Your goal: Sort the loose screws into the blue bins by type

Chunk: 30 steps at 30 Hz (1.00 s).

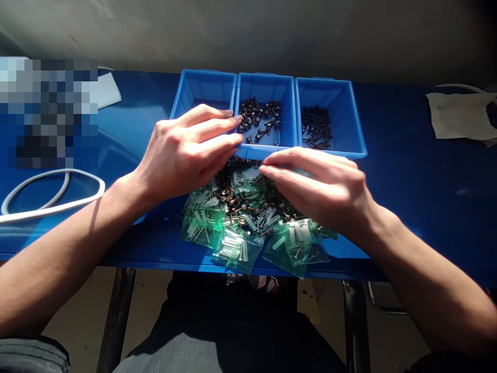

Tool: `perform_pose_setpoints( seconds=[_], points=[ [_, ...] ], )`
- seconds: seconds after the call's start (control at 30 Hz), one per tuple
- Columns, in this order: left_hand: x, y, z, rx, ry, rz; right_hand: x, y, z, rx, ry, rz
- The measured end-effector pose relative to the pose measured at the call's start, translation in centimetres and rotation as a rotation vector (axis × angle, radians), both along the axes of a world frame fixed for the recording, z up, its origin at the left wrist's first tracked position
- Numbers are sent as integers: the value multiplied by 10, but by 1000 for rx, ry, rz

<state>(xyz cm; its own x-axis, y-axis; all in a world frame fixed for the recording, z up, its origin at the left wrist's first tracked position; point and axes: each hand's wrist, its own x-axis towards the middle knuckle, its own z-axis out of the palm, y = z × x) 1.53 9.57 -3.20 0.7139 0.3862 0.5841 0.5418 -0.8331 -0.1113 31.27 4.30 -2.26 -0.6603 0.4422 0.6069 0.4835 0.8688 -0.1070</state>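
The bare left forearm (73, 248) slants over the near edge of the blue tabletop (411, 181), and the bare left hand (186, 150) is back-up, its lightly spread fingers (213, 128) pointing right. The bare right forearm (427, 274) crosses that edge from the right, and the bare right hand (326, 186) points left, back-up, fingertips close together.

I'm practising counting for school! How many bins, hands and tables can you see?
Bins: 3
Hands: 2
Table: 1
Total: 6
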Motion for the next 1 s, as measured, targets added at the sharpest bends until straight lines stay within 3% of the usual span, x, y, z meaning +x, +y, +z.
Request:
perform_pose_setpoints(
  seconds=[0.17, 0.3, 0.4, 0.5, 0.57, 0.7, 0.87, 1.0],
  points=[
    [1, -3, 2, -54, 5, 36, -10, -5, 11, -448, 393, 35],
    [0, -3, 3, -98, 2, 29, -13, -7, 13, -551, 666, -89],
    [0, -3, 2, -91, -14, 19, -7, -6, 10, -411, 500, -104],
    [1, -3, 1, -66, -8, 15, -2, -3, 4, -128, 57, 61],
    [1, -3, 1, -56, -11, 19, -1, -1, -2, -32, -123, 141],
    [1, -2, 1, -53, -13, 7, -6, 0, -9, 66, -113, 133],
    [1, -3, 3, -49, 2, 9, -6, -3, -4, 67, -137, 129],
    [2, -4, 4, -46, 6, 8, -3, -5, -3, 143, -198, 36]
  ],
)
